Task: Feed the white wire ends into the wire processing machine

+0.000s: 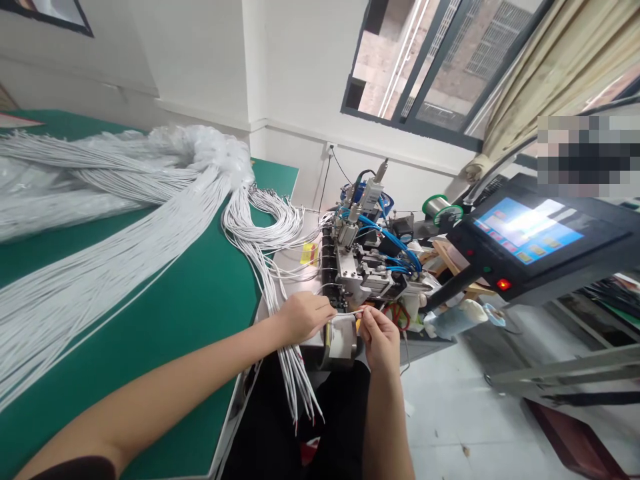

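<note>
Between my two hands runs a thin white cable (349, 313), close to the front of a small bench machine (357, 250) with metal cylinders and blue air tubes. My left hand (306, 316) is closed round the cable, its fingertips near the machine's lower edge. The fingers of my right hand (377, 333) pinch the cable's other end. Under my left wrist hangs a bundle of white cables (295, 380), with small reddish tips pointing down over my lap. More white cables (273, 223) curve in a loop on the bench to the machine's left side.
A green table (200, 313) on the left carries long bunches of white cables (145, 247) in clear plastic. At the right a control screen (530, 227) with a lit red button (503, 285) juts out on an arm. A solder wire spool (443, 210) stands behind.
</note>
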Motion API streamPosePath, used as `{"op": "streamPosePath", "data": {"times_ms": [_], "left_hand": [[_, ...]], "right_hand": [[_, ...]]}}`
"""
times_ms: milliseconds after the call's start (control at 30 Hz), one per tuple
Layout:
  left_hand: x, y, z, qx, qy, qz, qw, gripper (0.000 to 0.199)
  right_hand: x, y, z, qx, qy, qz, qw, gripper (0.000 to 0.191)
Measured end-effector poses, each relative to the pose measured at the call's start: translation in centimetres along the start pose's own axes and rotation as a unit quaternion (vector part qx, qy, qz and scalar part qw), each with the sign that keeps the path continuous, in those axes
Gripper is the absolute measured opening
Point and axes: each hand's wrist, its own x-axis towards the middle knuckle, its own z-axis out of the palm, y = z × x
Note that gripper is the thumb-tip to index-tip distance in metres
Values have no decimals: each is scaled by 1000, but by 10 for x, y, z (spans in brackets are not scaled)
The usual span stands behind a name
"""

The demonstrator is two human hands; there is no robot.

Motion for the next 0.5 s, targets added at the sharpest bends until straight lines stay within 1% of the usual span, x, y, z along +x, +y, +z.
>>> {"op": "streamPosePath", "data": {"times_ms": [133,167,200,267,333,433,500], "left_hand": [[2,-3,-1,16,-51,-21,998,17],[3,-3,-2,20,-65,-23,997,19],[4,-2,-3,26,-80,-25,996,25],[7,-1,-6,38,-109,-30,993,41],[8,0,-7,53,-133,-36,989,52],[9,2,-7,71,-154,-51,984,54],[9,1,-5,79,-158,-59,983,55]], "right_hand": [[9,1,-7,-44,-49,27,997,29],[11,2,-9,-60,-54,31,996,29],[14,3,-10,-79,-54,28,995,29],[19,5,-12,-132,-49,3,990,27],[24,6,-11,-203,-42,-35,978,26],[29,9,-10,-286,-39,-69,955,26],[31,11,-10,-301,-42,-71,950,26]]}}
